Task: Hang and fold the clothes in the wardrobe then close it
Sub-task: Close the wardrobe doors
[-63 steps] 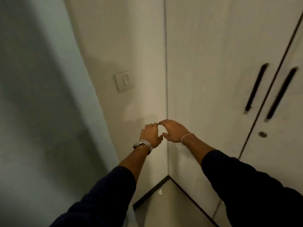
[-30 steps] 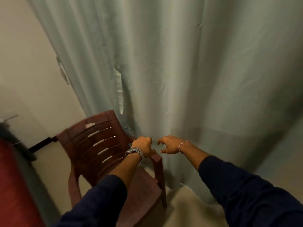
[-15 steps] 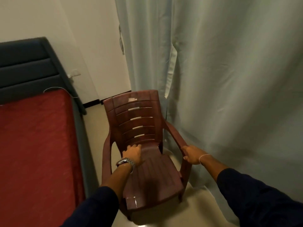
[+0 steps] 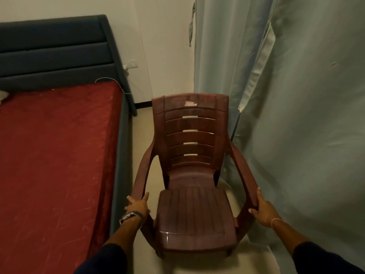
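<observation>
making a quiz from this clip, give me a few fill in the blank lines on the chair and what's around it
1. Both hands grip the chair by its ____.
2. To the chair's left stands a bed with a ____ cover.
3. The left hand has a ____ at its wrist.
4. The right hand is next to the pale ____.

Missing: armrests; red; watch; curtain

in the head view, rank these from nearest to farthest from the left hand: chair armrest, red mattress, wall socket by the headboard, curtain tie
From the left hand:
1. Chair armrest, gripped by that hand on the chair's left side.
2. Red mattress, just left of the hand.
3. Wall socket, farther back beside the headboard.
4. Curtain tie, high up at the curtain's edge.
</observation>
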